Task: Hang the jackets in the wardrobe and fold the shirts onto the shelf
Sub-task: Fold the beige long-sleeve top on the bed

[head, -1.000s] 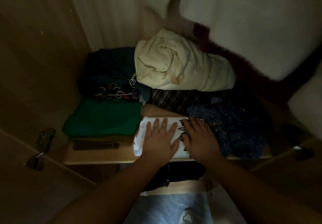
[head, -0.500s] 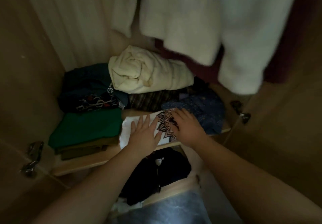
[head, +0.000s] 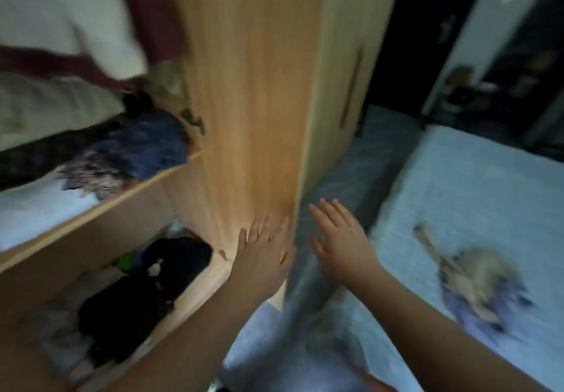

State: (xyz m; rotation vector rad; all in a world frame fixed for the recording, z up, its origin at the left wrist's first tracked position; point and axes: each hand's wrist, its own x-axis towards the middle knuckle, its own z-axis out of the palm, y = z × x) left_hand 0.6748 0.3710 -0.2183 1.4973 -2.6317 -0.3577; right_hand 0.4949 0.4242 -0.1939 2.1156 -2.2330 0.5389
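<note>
White shirt [head: 33, 208] lay folded at the shelf's [head: 137, 189] front edge. Our left hand [head: 264, 252] and right hand [head: 341, 239] hung fingers straight, empty. Crumpled garment [head: 476, 281] lay on the bed [head: 457, 178], back from its near edge; we judged: grip both shoulders, shake flat.

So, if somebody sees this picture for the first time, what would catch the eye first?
Probably the two empty, open hands at the centre, left hand and right hand, stretched out beside the wooden wardrobe door. Then the pale blue bed on the right with a crumpled garment lying on it, and the crowded shelf at the left.
</note>
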